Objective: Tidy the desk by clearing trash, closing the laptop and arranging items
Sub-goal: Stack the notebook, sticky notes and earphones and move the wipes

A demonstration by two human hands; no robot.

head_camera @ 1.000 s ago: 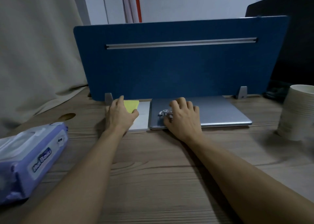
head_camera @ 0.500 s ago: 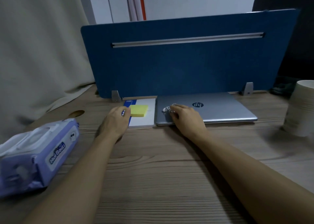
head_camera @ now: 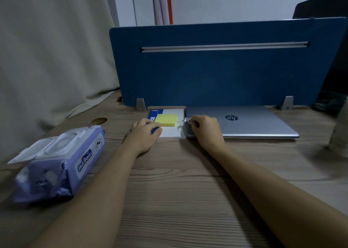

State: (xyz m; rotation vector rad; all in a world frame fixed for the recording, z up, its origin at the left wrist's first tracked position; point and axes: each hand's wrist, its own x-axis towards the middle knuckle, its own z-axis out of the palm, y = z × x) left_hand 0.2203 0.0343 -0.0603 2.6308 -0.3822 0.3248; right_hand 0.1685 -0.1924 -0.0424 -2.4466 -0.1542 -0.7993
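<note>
A closed silver laptop (head_camera: 250, 122) lies against the blue divider. Left of it is a white notebook (head_camera: 174, 132) with a blue strip, and a yellow sticky-note pad (head_camera: 166, 120) sits on top of it. My left hand (head_camera: 144, 137) rests on the notebook's near-left corner with loosely curled fingers. My right hand (head_camera: 206, 130) lies over the laptop's near-left corner and pinches a small crumpled white scrap (head_camera: 186, 120) between its fingertips, just above the gap between laptop and notebook.
A purple wet-wipes pack (head_camera: 58, 163) lies on the wooden desk (head_camera: 178, 191) at the left. A blurred paper cup (head_camera: 339, 133) stands at the right edge. The blue divider (head_camera: 216, 72) blocks the back, and a curtain (head_camera: 47, 59) hangs on the left.
My left hand drew back off the sticky-note pad to the notebook's near corner. My right hand slid left across the laptop lid to its left edge, still with the white scrap.
</note>
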